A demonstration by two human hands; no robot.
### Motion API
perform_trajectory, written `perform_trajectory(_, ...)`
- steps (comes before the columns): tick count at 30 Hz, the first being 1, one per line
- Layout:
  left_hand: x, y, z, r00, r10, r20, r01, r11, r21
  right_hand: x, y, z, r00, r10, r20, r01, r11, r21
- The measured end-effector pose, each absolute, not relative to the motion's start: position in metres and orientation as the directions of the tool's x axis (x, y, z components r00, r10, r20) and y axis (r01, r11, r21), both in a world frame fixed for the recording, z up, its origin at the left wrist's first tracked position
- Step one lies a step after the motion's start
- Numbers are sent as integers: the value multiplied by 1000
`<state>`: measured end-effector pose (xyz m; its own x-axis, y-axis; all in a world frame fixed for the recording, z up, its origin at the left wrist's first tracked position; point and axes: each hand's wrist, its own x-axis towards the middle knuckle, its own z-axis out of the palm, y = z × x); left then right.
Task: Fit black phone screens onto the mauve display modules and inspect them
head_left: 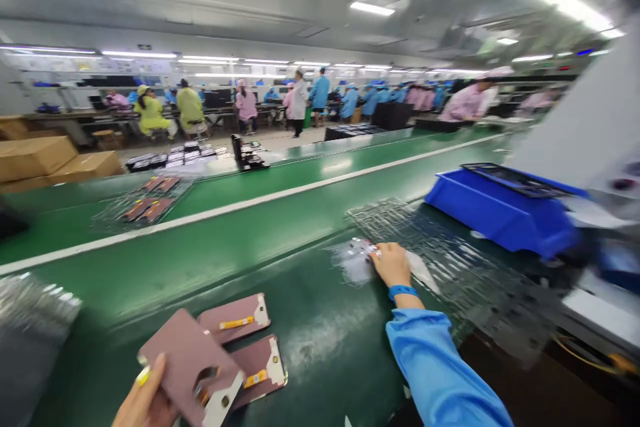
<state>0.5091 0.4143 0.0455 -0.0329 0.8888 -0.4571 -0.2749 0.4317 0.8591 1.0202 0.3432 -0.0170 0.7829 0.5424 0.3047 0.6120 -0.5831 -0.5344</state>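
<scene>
My left hand [145,393] holds a flat mauve-brown panel [187,360] at the lower left, thumb on its face. The panel is tilted and has a rounded cutout and a pale strip with a small square hole at one end. Partly behind it, two similar panels with yellow-orange flex strips, an upper panel [213,317] and a lower panel [257,351], lie on the green surface. My right hand [391,263], in a blue sleeve and blue wristband, reaches forward with curled fingers on a crumpled piece of clear plastic film [356,260]. Its fingertips are partly hidden.
A clear slotted tray [450,260] lies right of my right hand, near a blue bin [500,207] with a dark frame on top. Across the green belt [280,213], another clear tray [113,213] holds several brown panels. Stacked clear trays [35,320] stand left. Several people work beyond.
</scene>
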Motion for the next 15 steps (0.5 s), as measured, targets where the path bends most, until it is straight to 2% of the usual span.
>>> perform_trajectory(3, 524, 401, 63, 73, 906, -416, -341, 415, 843, 998, 352, -15, 733, 580, 355, 668, -513, -539)
perform_trajectory(5, 533, 394, 67, 136, 903, -407, -371, 428, 824, 969, 362, -15, 644, 683, 346, 721, -391, -572)
perform_trajectory(8, 548, 385, 63, 183, 899, -398, -405, 438, 803, 899, 367, -11, 373, 885, 278, 757, -116, -643)
perform_trajectory(10, 557, 378, 58, 175, 907, -384, -453, 420, 786, 841, 360, -3, 144, 958, 248, 730, 66, -680)
perform_trajectory(12, 565, 370, 52, 173, 914, -368, -516, 402, 756, 789, 350, 5, -122, 964, 238, 649, 259, -715)
perform_trajectory(15, 572, 357, 48, 217, 905, -365, -581, 420, 697, 737, 339, 13, -244, 944, 223, 658, 330, -676)
